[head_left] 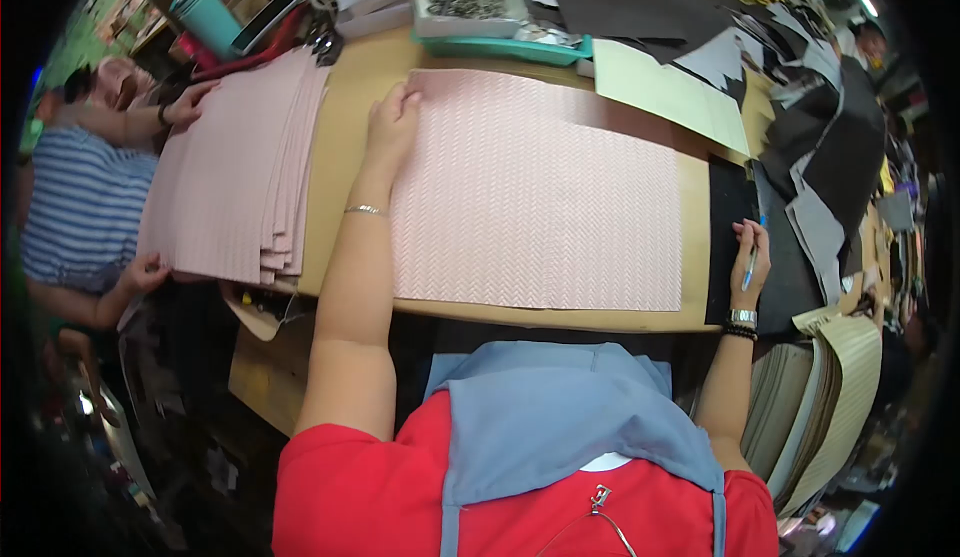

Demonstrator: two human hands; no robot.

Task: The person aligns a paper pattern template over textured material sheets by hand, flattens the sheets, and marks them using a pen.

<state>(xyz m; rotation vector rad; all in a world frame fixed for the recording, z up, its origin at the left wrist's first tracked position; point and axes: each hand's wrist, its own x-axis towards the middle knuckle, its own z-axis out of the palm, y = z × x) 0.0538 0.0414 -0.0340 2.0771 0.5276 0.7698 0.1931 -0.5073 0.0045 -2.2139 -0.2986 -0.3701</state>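
Note:
A pink sheet with a woven herringbone texture (540,207) lies flat on the tan tabletop before me. My left hand (393,122) is closed at its far left corner, fingers curled over the edge. Off the sheet's right side, my right hand (752,255) grips a blue pen (748,269) above a black mat (730,227). Partly under the sheet's far edge, or just touching it, lies a pale green sheet (665,97); I cannot tell which.
To the left, a co-worker's hands (150,272) hold a stack of pink sheets (235,167). A white box of small metal parts (470,27) sits on a teal tray (500,49) at the back. Dark scraps (640,7) pile up at the right and back.

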